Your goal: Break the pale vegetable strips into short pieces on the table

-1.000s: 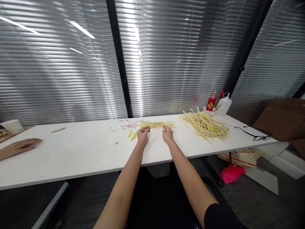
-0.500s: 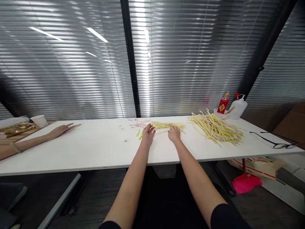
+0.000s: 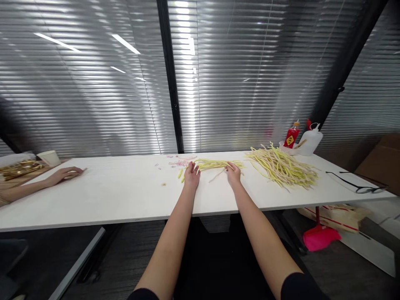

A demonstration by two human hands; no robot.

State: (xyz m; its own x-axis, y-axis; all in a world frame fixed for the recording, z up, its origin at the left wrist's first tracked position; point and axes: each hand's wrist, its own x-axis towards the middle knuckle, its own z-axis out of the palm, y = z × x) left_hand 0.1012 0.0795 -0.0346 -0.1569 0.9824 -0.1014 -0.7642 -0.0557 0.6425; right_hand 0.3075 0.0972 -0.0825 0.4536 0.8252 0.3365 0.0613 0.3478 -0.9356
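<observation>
A row of long, thin, yellow and pale strands lies sideways on the white table in front of me. My left hand is at its left end, fingers apart and slightly bent, with nothing plainly held. At the right end, my right hand has thumb and fingers closed on a pale pinkish strand, whose free end trails left and toward me over the table. Two short yellow-green pieces lie just left of my left hand. Small pink loops and bits are scattered behind it.
A big heap of similar strands lies to the right. Behind it stand a red bottle, a white bottle and a bowl. Glasses rest at the right edge. At far left are another person's hand and a paper cup.
My right hand has turned and closed on a pale strand, drawing it toward me from the row. My left hand shifted slightly left. The other person's hand drew back left and curled.
</observation>
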